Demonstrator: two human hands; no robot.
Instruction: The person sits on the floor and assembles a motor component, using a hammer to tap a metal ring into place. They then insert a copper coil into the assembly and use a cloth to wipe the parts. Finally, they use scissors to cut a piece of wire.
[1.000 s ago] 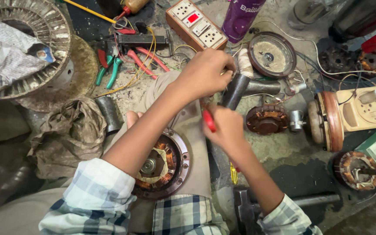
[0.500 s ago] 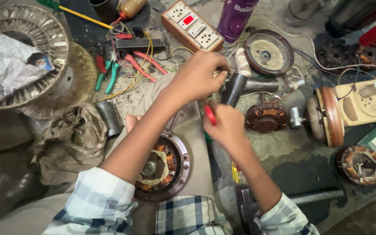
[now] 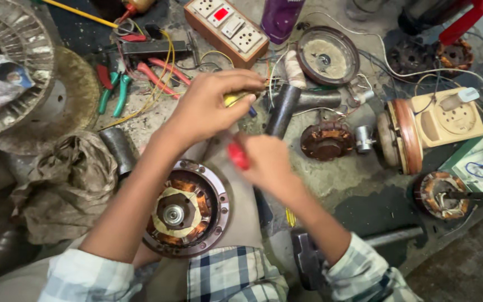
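My left hand (image 3: 205,109) is closed around a small yellow-handled tool (image 3: 233,99) above my lap. My right hand (image 3: 268,162), blurred, grips a red-handled tool (image 3: 237,154) just below and to the right of the left hand. The two hands are close together, almost touching. Under my left forearm a round fan motor stator (image 3: 184,208) with copper windings and a metal rim rests on my leg. A dark metal pipe (image 3: 282,110) lies just beyond the hands.
A brown switchboard with sockets (image 3: 227,28), pliers with green and red handles (image 3: 113,89), a purple bottle (image 3: 280,17), a round motor cover (image 3: 328,56), a wound rotor (image 3: 325,141), a cream socket box (image 3: 448,117), a hammer (image 3: 311,257) and a crumpled cloth (image 3: 68,179) surround me.
Both hands shifted slightly to the left and nearer together. The red-handled tool in my right hand moved down-left and is blurred.
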